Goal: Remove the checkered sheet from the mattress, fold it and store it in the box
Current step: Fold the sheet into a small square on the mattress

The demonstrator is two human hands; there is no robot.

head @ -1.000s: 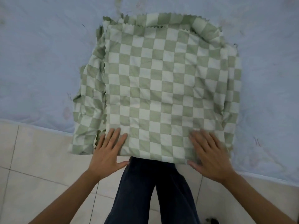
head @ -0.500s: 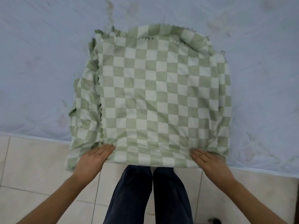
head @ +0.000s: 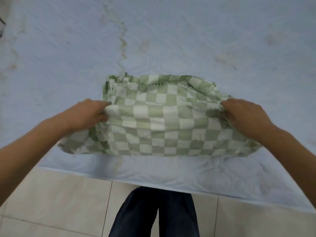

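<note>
Your checkered sheet (head: 159, 120) lies folded in a thick, soft bundle on the mattress (head: 153, 40), set a little back from the mattress's near edge. The cloth is a light woven fabric in pale green and off-white squares. Its cut edges are pinked in a small zigzag, which shows along the far side and at the far left corner, where several layers are stacked unevenly.

The bundle is a rough rectangle, wider than it is deep. Its long axis runs from your left to your right, parallel to the near edge of the mattress. The near side is a fairly straight line resting on the mattress. The left end is looser, with a rumpled flap spilling outward.

Your left hand (head: 90, 113) has its fingers curled into the cloth at the left end, gripping a bunched fold. Your right hand (head: 246, 115) grips the right end the same way, knuckles up, fingers tucked into gathered fabric. The upper layer stretches between the two grips in a raised ridge.

The mattress is pale blue-white, quilted in swirling stitched lines, with brownish stains across its top. A few short dark strokes near its right near edge are too small to read.

Below it is a floor of beige tiles (head: 59, 202) with thin grout lines, and your dark trouser legs (head: 153, 214) stand at the bottom centre.
</note>
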